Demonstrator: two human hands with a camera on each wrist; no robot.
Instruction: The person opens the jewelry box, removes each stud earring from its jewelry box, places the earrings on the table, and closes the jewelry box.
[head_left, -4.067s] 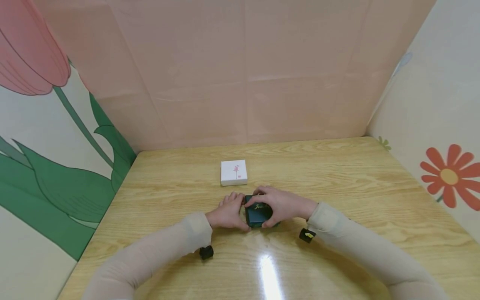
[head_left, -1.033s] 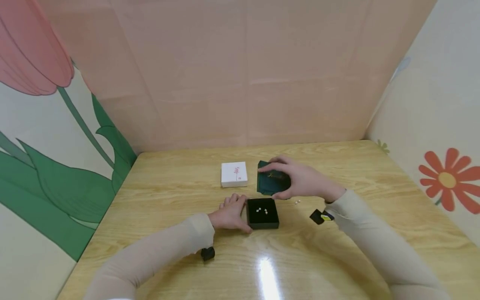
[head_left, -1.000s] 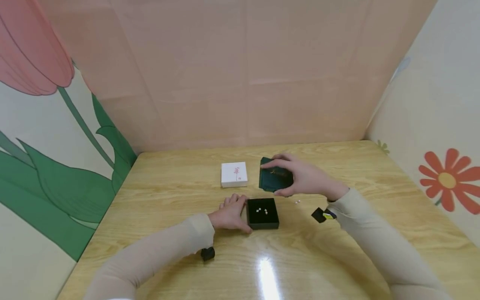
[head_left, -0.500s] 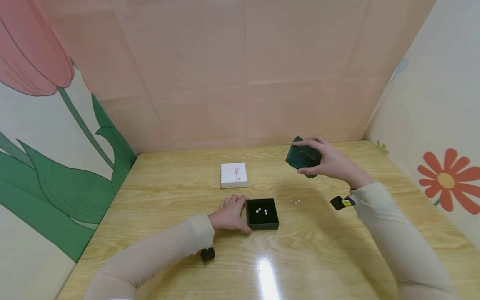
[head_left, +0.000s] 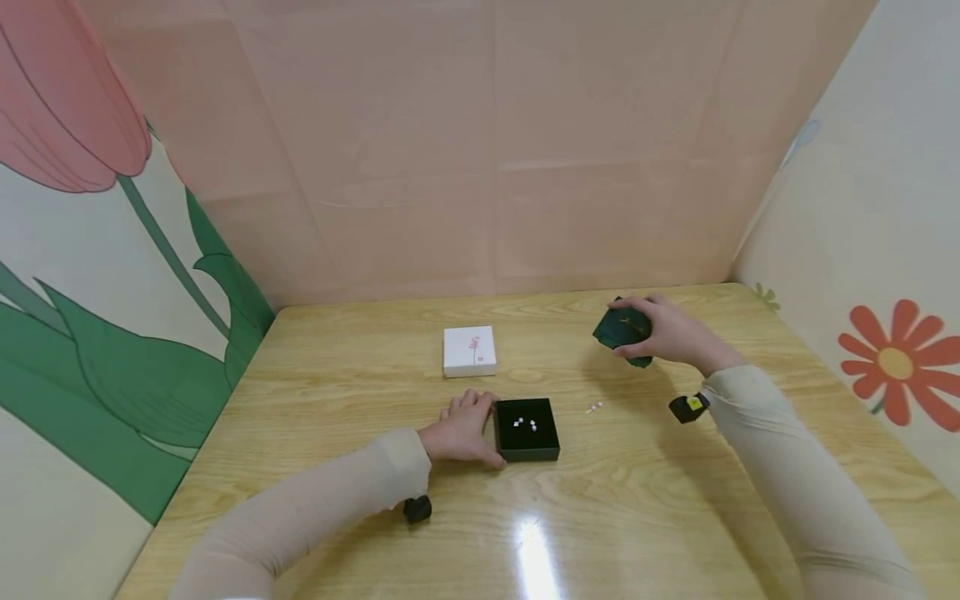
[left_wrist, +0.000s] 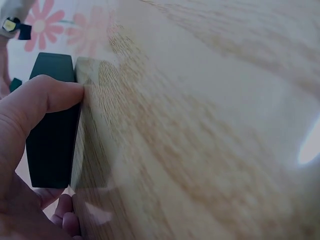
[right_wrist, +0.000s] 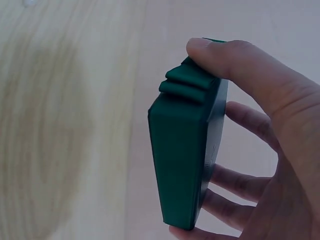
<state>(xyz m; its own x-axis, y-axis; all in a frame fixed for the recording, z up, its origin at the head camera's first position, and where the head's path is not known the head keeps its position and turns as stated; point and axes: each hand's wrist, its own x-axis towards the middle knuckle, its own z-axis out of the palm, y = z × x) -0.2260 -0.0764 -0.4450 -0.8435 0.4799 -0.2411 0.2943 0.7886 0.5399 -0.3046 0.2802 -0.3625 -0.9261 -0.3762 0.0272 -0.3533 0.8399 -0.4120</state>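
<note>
My left hand (head_left: 465, 431) holds the dark jewelry box base (head_left: 528, 452) by its left side, thumb at the near corner and fingers at the far one. In the left wrist view the thumb and fingers span the base (left_wrist: 52, 145). Several small white stud earrings (head_left: 533, 426) sit on its black lining. Back and to the right, my right hand (head_left: 671, 333) grips the green box lid (head_left: 622, 327) above the table, tilted. Its gathered ribbon folds (right_wrist: 187, 82) show by the thumb in the right wrist view.
A white square box (head_left: 469, 351) with a pink flower print stands behind the base. Small white earring-like pieces (head_left: 595, 407) lie on the wooden table (head_left: 360, 367) to the base's right. A pink sheet (head_left: 390, 150) rises behind the table's far edge.
My right hand has lifted the lid off the base, carried it back and right, then lowered it slightly. The studs inside are now exposed. My left hand stays at the base.
</note>
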